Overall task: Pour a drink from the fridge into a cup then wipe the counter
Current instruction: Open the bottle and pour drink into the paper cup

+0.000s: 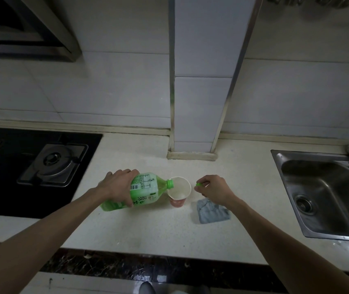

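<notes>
My left hand (118, 185) grips a green tea bottle (146, 192), tipped almost on its side with its uncapped neck over the rim of a paper cup (179, 193). The cup is white inside and red outside, and it stands upright on the pale counter (148, 230). My right hand (211, 188) hovers just right of the cup and pinches the green bottle cap (198, 184) between its fingertips. A folded grey cloth (211, 212) lies on the counter under my right wrist.
A black gas hob (37, 166) fills the left of the counter. A steel sink (326, 196) with a tap is sunk in at the right. A tiled wall column (194, 124) stands behind the cup. The counter's front edge runs below my forearms.
</notes>
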